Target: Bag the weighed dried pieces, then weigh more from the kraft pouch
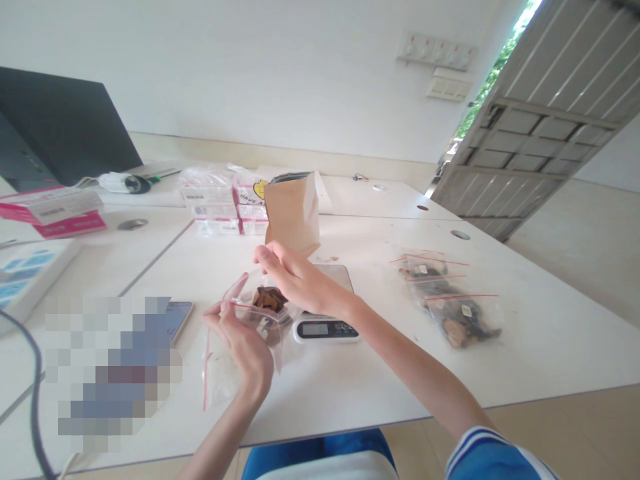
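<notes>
My left hand [245, 347] is wrapped round a clear zip bag [275, 333] with a red seal line, its mouth tilted up. Dark brown, curled dried pieces [270, 298] show at the bag's mouth, under my right palm. My right hand [300, 280] reaches over from the right with its fingers curled; whatever they grip is hidden from me. Just beneath and beside it is a white digital kitchen scale [327, 330], its plate partly covered by my hand. Another clear zip bag [220, 377] lies flat under my left wrist.
An open brown paper bag [293, 213] stands behind the scale, beside plastic-wrapped boxes [215, 207]. Filled zip bags [465, 320] lie at the right. On the left are a phone [177, 317], partly blurred out, pink-and-white boxes [55, 210] and a monitor [65, 127].
</notes>
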`<state>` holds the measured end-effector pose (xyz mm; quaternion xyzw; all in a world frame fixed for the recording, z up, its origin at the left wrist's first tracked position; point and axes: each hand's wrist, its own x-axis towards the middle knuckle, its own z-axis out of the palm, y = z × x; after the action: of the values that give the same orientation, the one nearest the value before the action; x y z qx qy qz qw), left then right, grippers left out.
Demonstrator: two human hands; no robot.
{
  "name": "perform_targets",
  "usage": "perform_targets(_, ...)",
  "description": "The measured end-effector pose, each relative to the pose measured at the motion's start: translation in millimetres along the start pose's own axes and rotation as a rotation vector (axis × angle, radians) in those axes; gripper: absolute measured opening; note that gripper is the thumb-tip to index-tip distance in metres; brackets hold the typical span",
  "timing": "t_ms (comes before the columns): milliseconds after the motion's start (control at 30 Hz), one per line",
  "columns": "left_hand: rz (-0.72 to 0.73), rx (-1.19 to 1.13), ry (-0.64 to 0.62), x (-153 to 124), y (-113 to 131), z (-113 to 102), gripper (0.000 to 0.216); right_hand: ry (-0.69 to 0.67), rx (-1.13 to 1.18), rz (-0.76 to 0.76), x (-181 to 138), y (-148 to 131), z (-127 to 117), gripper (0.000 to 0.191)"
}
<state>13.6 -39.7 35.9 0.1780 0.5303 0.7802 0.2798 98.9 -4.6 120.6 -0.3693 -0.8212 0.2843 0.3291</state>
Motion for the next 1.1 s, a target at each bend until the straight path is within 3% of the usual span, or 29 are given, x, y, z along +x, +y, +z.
perform_targets(100,-0.006,-0.087,-0.04,-1.0,2.3,1.0,0.015,0.086,-0.098,-0.011,-26.7,1.5,-9.2,0.024)
perform_targets(167,0.011,-0.136,-0.043,-2.1,2.7,1.7,0.014,0.169,-0.175,0.058,-49.8,4.9,-10.0,0.022)
perform_targets(300,0.027,-0.146,0.002,-14.5,-1.5,-1.1,0.015,0.192,-0.066,0.325,-94.7,9.8,12.0,0.048)
perform_targets(400,-0.045,-0.049,0.005,-35.1,-8.7,-10.0,0.02,0.264,0.026,0.311,-114.8,10.9,37.1,0.058)
perform_targets(533,-0.113,0.077,-0.191,-58.3,-16.3,-26.2,0.032,0.396,0.07,0.19,-123.2,14.0,47.8,0.041)
perform_targets(700,0.148,0.08,-0.312,-43.0,-12.8,-38.4,0.037,0.466,0.206,0.225,-132.1,23.3,33.0,0.039)
perform_targets(867,-0.026,0.2,-0.64,-14.3,-7.5,-42.6,0.042,0.603,0.285,0.307,-143.6,32.9,32.4,0.025)
perform_targets(1000,-0.002,0.208,-0.575,-17.8,-11.6,-44.7,0.041,0.602,0.352,0.308,-145.1,37.8,29.3,0.021)
perform_targets(1100,0.104,0.217,-0.537,-25.9,-20.4,-49.8,0.035,0.706,0.452,0.327,-144.5,42.7,25.7,0.022)
